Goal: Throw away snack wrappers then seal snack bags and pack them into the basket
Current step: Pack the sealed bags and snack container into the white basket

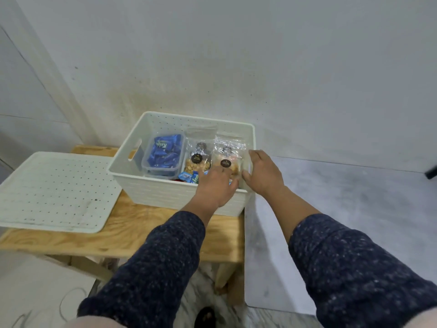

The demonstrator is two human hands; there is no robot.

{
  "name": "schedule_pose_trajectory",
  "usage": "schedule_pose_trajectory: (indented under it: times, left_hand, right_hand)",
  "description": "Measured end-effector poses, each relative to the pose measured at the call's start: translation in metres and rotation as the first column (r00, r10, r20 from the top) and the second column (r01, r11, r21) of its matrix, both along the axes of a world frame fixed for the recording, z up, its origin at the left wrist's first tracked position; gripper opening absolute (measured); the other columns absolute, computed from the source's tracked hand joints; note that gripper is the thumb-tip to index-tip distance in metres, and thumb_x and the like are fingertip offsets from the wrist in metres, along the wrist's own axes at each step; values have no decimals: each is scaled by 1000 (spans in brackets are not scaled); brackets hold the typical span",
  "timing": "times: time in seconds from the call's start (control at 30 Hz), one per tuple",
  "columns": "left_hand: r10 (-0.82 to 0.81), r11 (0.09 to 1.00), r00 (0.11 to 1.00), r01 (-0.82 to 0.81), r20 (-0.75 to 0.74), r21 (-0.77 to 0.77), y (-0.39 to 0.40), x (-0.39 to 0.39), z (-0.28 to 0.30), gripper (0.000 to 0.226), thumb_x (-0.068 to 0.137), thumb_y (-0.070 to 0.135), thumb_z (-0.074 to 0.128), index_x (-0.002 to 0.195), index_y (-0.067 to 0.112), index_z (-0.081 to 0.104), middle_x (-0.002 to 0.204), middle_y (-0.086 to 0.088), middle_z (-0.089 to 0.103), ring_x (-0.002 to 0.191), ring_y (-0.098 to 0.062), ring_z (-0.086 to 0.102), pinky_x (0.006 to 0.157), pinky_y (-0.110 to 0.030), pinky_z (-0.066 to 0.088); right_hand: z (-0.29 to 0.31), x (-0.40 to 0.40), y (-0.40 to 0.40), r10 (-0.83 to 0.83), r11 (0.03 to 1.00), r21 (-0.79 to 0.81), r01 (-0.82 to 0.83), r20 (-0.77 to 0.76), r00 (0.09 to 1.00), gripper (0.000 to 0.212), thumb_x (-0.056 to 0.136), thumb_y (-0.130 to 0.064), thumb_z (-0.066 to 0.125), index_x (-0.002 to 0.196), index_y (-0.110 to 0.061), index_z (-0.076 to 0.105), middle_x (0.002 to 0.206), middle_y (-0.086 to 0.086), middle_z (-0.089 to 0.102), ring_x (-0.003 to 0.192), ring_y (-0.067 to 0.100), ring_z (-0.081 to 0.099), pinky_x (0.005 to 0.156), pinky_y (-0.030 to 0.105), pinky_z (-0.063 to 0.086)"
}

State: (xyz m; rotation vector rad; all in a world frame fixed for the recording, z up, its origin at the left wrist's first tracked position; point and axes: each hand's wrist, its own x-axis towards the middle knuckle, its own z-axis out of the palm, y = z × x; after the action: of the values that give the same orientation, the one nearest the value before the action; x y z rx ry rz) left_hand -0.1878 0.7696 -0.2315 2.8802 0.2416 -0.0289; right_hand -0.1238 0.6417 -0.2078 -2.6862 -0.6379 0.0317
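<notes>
Your left hand (216, 185) reaches over the basket's (165, 197) near rim, fingers straight and close together, tips touching the right-hand bag (227, 159) near its dark label. Your right hand (262, 172) lies open at the basket's right wall, fingers loosely together, thumb by that bag's edge. Two clear bags stand upright inside against the back wall; the other bag (197, 157) is just left. A tub (163, 155) of blue wrapped snacks fills the left side. The basket sits on the table's (132, 228) right end, its lid (52, 190) on the left end.
</notes>
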Motion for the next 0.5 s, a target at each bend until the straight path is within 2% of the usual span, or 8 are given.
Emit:
schedule_pose_trajectory:
  times: [0.13, 0.23, 0.37, 0.5]
  left_hand:
    - [-1, 992, 1000, 1, -5, 126, -29, -17, -6, 43, 99, 42, 25, 128, 21, 49, 130, -5, 52, 127, -22, 42, 108, -61, 15]
    - [10, 976, 997, -26, 73, 218, -40, -28, -13, 43, 101, 38, 19, 123, 19, 51, 122, -5, 57, 123, -24, 47, 110, -60, 13]
    - [43, 987, 987, -66, 156, 147, -39, -29, -19, 40, 101, 37, 20, 117, 20, 52, 118, -6, 57, 121, -27, 45, 111, -57, 13]
    - [51, 983, 983, -81, 177, 163, -41, -27, -25, 41, 101, 37, 20, 117, 18, 52, 121, -10, 54, 123, -31, 42, 110, -57, 15]
  right_hand:
    - [-7, -18, -47, -59, 998, -25, 58, -54, 997, 62, 92, -28, 50, 146, -8, 26, 152, 9, 28, 140, 24, 27, 110, 36, 30]
    - [-21, -35, -85, -91, 995, -60, 85, -98, 991, 60, 94, -27, 46, 147, -8, 25, 153, 9, 27, 141, 24, 25, 112, 36, 27]
    - [-50, -55, -130, -134, 980, -169, 107, -154, 979, 62, 94, -30, 47, 148, -12, 22, 153, 9, 26, 141, 25, 22, 112, 38, 27]
    - [-84, -76, -162, -235, 936, -319, 151, -243, 941, 63, 94, -39, 44, 148, -25, 16, 157, 5, 14, 145, 29, 9, 113, 50, 22]
